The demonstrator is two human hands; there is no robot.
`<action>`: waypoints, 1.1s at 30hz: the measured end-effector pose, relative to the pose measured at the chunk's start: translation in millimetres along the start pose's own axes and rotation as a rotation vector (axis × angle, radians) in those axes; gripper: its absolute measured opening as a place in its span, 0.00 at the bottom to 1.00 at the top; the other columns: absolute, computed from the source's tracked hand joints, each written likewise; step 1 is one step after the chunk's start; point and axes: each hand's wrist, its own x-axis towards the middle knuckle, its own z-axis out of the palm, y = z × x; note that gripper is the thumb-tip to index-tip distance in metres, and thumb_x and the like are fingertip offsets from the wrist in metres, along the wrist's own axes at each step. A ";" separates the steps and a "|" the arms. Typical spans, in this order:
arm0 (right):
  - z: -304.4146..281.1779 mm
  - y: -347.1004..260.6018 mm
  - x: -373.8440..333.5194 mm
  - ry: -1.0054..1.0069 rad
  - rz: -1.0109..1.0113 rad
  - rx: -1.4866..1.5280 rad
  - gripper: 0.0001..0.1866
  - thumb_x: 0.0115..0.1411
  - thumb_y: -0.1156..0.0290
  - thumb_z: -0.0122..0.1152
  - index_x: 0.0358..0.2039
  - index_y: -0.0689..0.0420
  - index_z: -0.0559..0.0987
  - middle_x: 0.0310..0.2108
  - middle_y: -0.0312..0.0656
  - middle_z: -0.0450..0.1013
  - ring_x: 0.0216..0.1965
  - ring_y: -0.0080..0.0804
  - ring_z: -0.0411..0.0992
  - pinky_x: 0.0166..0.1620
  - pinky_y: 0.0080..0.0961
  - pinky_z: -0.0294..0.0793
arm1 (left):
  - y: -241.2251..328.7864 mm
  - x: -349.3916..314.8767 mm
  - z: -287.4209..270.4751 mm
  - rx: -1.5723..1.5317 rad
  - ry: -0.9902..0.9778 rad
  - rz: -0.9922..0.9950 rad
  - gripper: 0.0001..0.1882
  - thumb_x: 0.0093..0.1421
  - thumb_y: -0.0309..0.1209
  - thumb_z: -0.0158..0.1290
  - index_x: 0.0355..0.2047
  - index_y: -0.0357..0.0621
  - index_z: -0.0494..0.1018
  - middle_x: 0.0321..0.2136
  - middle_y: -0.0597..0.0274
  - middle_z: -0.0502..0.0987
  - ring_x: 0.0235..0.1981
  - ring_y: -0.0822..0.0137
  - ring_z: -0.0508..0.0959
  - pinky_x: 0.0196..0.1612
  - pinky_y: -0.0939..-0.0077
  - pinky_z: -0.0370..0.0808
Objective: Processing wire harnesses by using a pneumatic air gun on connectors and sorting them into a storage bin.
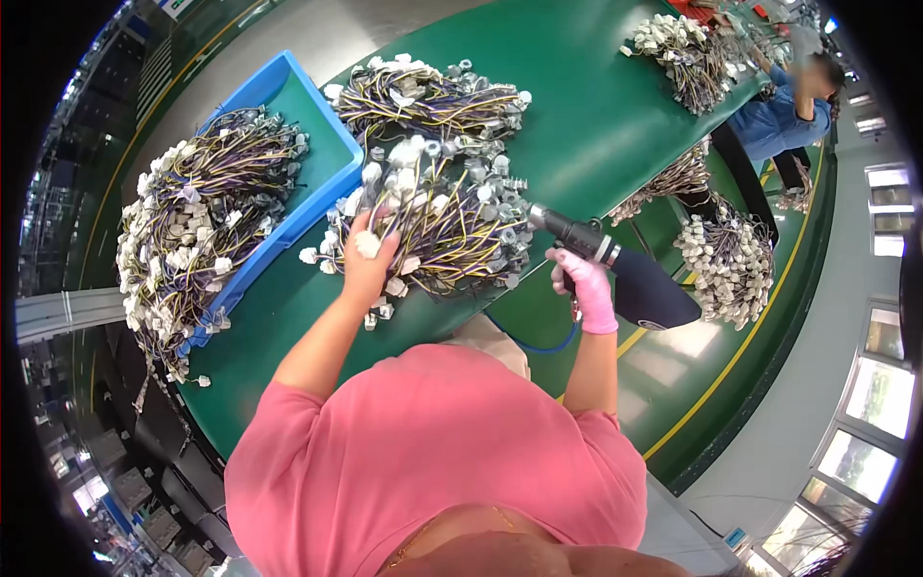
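My left hand (pixel 370 262), bare, is closed at the left end of a bundle of wire harnesses (pixel 447 231), with a white connector (pixel 367 243) between its fingers. Purple, yellow and dark wires run rightward from there to grey and clear connectors. In a pink glove, my right hand (pixel 588 288) grips a black air vacuum gun (pixel 577 234). Its nozzle points left and reaches the right ends of the bundle. A dark cloth bag (pixel 654 288) hangs from the gun's rear, right of my hand.
Behind lies another harness bundle (pixel 433 101) on the green table (pixel 567 87). To the left, a blue tray (pixel 351 144) holds a large harness pile (pixel 207 207). More harnesses (pixel 726 255) hang beyond the table's right edge. A co-worker in blue (pixel 784 120) is at the far right.
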 end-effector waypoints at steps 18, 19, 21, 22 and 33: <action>37.0 10.2 3.5 0.048 0.034 -0.175 0.10 0.52 0.61 0.59 0.23 0.52 0.74 0.13 0.27 0.63 0.11 0.13 0.59 0.14 0.12 0.57 | 78.9 -52.5 -82.4 0.820 0.223 0.373 0.45 0.43 0.36 0.62 0.58 0.36 0.51 0.50 0.45 0.63 0.52 0.52 0.63 0.52 0.61 0.61; 39.7 4.1 1.8 0.035 -0.010 -0.077 0.08 0.53 0.63 0.58 0.24 0.53 0.74 0.14 0.27 0.65 0.12 0.13 0.60 0.14 0.12 0.56 | 83.2 -35.2 -68.9 0.795 0.085 0.453 0.42 0.43 0.38 0.61 0.55 0.33 0.56 0.47 0.43 0.66 0.49 0.49 0.66 0.50 0.59 0.64; 44.7 -5.6 4.1 0.010 -0.033 0.001 0.10 0.54 0.63 0.59 0.25 0.56 0.74 0.17 0.33 0.69 0.12 0.17 0.63 0.14 0.13 0.61 | 62.4 12.2 -30.6 0.753 -0.148 0.270 0.33 0.46 0.42 0.58 0.48 0.32 0.65 0.40 0.41 0.71 0.45 0.48 0.69 0.47 0.59 0.65; 46.9 -8.0 4.7 -0.006 -0.012 -0.019 0.10 0.54 0.63 0.58 0.25 0.56 0.74 0.17 0.33 0.69 0.12 0.17 0.63 0.14 0.13 0.61 | 30.0 38.0 -10.9 0.879 -0.145 0.317 0.30 0.50 0.47 0.54 0.42 0.31 0.69 0.36 0.42 0.72 0.42 0.46 0.70 0.45 0.59 0.66; 35.5 29.1 13.2 -0.035 0.047 0.014 0.10 0.54 0.65 0.56 0.24 0.58 0.74 0.12 0.32 0.65 0.12 0.18 0.62 0.15 0.13 0.58 | -30.1 101.2 49.0 0.799 -0.681 0.508 0.14 0.44 0.21 0.49 0.33 0.43 0.74 0.33 0.54 0.74 0.38 0.54 0.72 0.40 0.63 0.70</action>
